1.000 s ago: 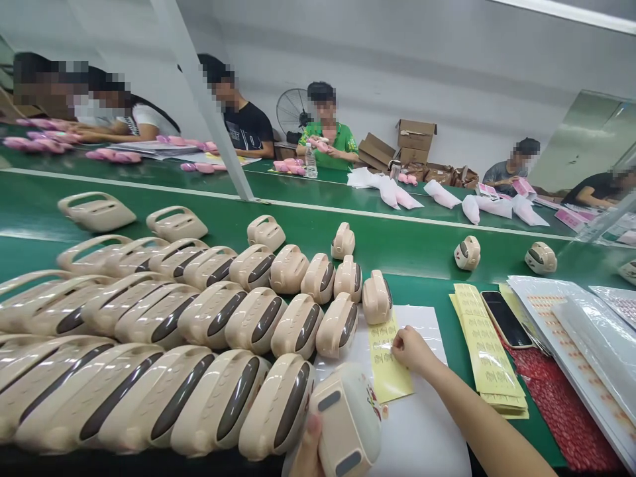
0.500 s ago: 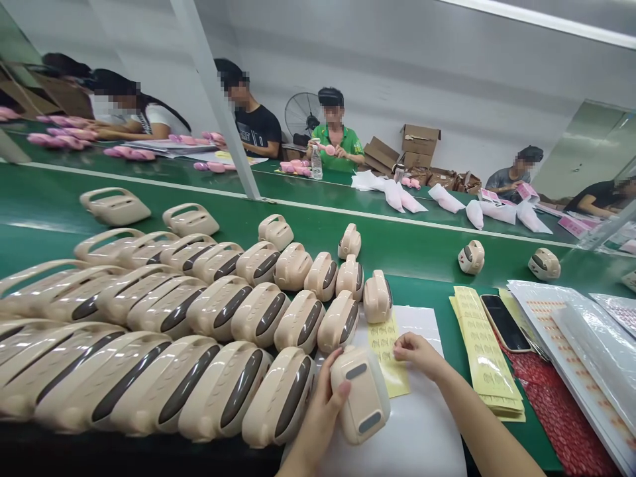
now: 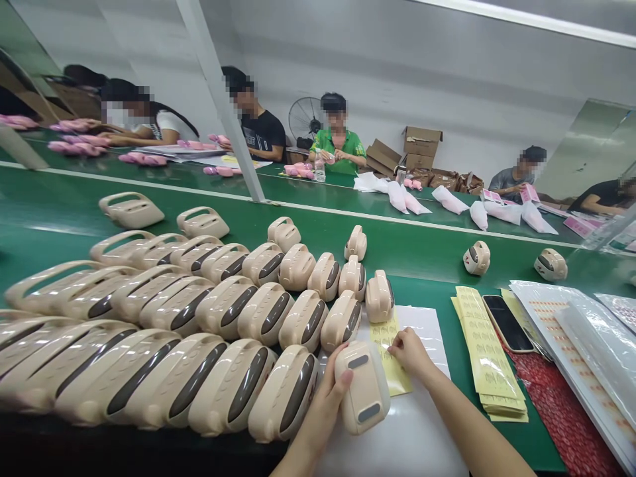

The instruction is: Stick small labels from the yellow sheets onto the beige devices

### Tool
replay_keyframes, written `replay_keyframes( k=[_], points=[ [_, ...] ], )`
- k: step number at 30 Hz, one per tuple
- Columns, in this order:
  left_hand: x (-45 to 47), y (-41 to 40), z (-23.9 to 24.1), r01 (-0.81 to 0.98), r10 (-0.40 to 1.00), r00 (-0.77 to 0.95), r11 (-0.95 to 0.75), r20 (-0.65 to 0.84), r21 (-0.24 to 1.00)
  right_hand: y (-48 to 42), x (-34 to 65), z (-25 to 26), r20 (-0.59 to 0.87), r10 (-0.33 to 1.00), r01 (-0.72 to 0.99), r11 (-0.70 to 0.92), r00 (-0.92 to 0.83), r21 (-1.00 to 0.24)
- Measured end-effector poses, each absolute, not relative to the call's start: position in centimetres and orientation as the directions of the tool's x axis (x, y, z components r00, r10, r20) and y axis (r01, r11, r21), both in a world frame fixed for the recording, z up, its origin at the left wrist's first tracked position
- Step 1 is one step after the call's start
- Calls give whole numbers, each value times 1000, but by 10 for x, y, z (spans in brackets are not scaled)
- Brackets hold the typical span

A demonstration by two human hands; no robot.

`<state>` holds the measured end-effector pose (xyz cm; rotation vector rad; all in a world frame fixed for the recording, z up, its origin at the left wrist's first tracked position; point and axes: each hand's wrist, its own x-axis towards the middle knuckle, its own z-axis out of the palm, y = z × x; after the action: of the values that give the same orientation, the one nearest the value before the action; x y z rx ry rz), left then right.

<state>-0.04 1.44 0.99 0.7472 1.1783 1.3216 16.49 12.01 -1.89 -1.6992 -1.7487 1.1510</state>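
My left hand (image 3: pixel 325 391) is closed round a beige plastic appliance housing (image 3: pixel 365 391), tilted so that its underside with two grey pads faces me. The thumb lies across its left side. My right hand (image 3: pixel 410 354) is pinched at a yellow label sheet (image 3: pixel 385 336) printed with small dark text. Its fingertips touch the sheet; whether a label is between them is hidden. Beneath both hands lies white sheeting (image 3: pixel 415 430). Left of my left hand, rows of similar beige housings (image 3: pixel 231 387) with handles and dark oval panels stand close together.
On the right lie a stack of yellow label sheets (image 3: pixel 489 361), a phone (image 3: pixel 507 322), red bubble wrap (image 3: pixel 551 397) and plastic-covered sticker sheets (image 3: pixel 586 344). More housings (image 3: pixel 477 257) stand on the green bench behind. Across it, several people handle pink items (image 3: pixel 301 170).
The view has shifted slightly. My right hand has moved a little left over the label sheet, its fingers lower onto it. My left hand still holds the housing, turned slightly.
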Motion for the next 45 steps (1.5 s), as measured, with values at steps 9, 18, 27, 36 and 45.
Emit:
replay_keyframes(
  k=[9,18,27,36,45],
  points=[
    [0,16,12,-327,970,-98,178,-221,928,120,177,-3,-350,889,327,-250,-296,-911],
    [3,22,12,-289,980,-25,184,-199,940,86,175,67,-191,824,134,-140,-533,-981],
    [7,24,1,-325,975,-65,180,-212,928,76,159,79,-206,797,383,34,-568,-923],
    [5,25,-1,-299,972,-55,202,-228,933,72,156,79,-212,823,407,25,-526,-913],
    [5,25,-2,-278,973,-69,193,-220,941,68,153,78,-207,837,395,12,-506,-919]
  ],
)
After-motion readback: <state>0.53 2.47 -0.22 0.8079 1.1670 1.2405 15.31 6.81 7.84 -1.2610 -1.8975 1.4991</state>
